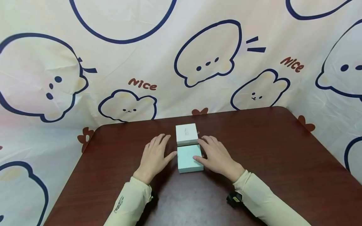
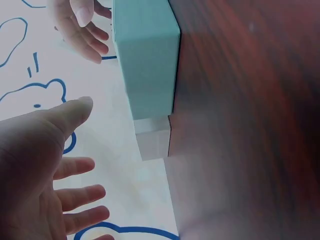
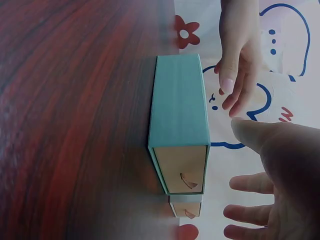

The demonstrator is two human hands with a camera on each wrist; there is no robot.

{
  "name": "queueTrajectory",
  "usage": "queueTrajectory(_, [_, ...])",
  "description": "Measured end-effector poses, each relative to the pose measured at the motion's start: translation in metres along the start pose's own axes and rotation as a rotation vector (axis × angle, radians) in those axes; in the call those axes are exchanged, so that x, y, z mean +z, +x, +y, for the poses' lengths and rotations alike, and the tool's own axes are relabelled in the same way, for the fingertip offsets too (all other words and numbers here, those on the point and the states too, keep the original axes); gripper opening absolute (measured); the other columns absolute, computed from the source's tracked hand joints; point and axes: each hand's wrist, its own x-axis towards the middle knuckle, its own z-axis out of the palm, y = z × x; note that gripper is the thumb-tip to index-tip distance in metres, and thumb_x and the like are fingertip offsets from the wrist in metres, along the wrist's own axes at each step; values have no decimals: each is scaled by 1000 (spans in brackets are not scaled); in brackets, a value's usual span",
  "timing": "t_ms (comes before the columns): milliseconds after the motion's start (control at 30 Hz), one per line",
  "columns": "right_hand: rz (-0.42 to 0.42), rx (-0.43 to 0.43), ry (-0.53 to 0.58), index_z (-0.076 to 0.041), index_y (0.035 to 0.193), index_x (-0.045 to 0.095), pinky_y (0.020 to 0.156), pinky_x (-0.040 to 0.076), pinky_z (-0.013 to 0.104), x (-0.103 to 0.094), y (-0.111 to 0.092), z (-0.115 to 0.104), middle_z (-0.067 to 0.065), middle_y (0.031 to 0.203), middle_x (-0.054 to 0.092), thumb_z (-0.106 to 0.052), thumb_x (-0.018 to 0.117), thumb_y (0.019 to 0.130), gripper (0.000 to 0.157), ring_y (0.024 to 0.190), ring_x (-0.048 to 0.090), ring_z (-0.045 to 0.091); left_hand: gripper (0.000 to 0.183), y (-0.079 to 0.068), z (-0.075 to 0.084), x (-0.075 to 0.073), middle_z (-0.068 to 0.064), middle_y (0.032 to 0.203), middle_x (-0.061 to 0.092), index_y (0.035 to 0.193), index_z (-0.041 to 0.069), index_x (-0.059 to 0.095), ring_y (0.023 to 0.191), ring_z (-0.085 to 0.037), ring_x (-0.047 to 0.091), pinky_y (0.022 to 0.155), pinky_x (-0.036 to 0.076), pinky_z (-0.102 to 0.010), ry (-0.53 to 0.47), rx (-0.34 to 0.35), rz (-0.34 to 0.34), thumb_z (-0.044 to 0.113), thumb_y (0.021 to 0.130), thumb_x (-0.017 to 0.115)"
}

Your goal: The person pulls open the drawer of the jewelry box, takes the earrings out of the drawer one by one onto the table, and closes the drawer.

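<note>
Here's the left hand (image 1: 154, 158) and the right hand (image 1: 220, 157), fingers loosely apart, and squarely between them sits the turquoise box (image 1: 186, 159) on the tabletop (image 1: 271, 150), right thumb (image 1: 200, 160) over its top, white box (image 1: 186, 133) beyond it

The small print (image 1: 187, 131) on the white box (image 1: 183, 138) cannot be read. In the left wrist view, the mint box (image 2: 150, 65) is cut off by the top edge, and the white box is partly hidden behind it. The bench (image 1: 181, 204) is cropped by the head view's lower edge.
</note>
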Motion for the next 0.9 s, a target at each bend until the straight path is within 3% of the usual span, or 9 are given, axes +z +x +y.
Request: queueTrajectory(900, [-10, -5, -77, -7, 140, 58, 103, 47, 54, -12, 15, 8, 16, 140, 59, -49, 67, 94, 62, 133, 52, 36, 62, 26, -14, -1, -15, 148, 53, 146, 11, 51, 137, -35, 49, 108, 43, -55, -37, 2, -6, 45, 97, 65])
